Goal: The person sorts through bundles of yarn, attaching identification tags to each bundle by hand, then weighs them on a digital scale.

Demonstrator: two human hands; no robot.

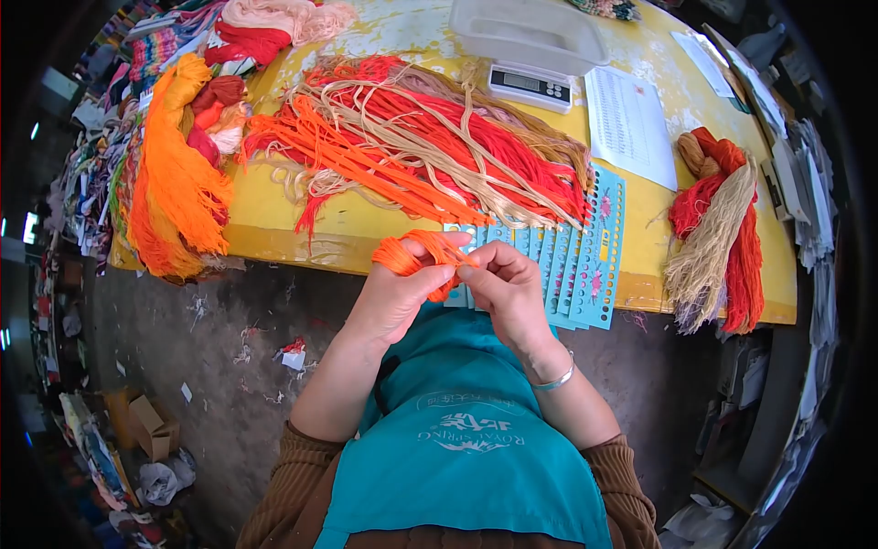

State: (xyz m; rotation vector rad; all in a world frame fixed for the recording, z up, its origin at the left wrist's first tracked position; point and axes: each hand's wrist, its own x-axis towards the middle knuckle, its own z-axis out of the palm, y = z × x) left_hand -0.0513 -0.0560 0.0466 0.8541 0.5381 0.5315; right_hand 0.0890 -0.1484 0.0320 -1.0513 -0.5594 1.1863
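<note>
A looped skein of bright orange thread is wrapped about the fingers of my left hand, which is closed on it. My right hand pinches a bit of the same thread at the skein's right side, thumb and forefinger together. Both hands are just in front of the table edge, nearly touching each other. Right behind them, blue cards with punched holes lie fanned out and overhang the edge. Long red, beige and orange threads stretch across the table, their ends reaching the cards.
The yellow table carries a digital scale under a clear plastic tub. A printed sheet lies beside it. Hanks of orange yarn and red and beige yarn hang over the edge at either side.
</note>
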